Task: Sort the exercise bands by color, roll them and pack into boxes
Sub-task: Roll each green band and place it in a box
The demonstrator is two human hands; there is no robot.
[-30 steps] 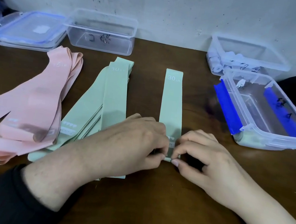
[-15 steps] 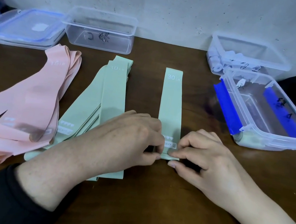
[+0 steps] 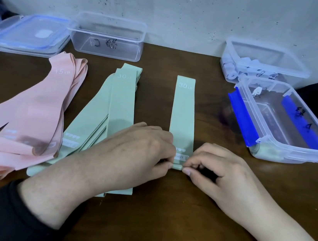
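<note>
I am seeing both hands, left hand point(image 3: 135, 153) and right hand point(image 3: 214, 168), pinching the near end of the single mint-green flat rubber band point(image 3: 183, 111) on the worktop point(image 3: 161, 221), starting its roll; the green stack point(image 3: 122, 103) and pink pile point(image 3: 41, 104) are lying unrolled.

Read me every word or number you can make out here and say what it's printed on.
"30 LB": single green band, far end.
"EAVY": same band, near end, start hidden by the left hand.
"30": green stack.
"15 LB": pink bands.
Handwritten marks on the clear boxes: unreadable.
</note>
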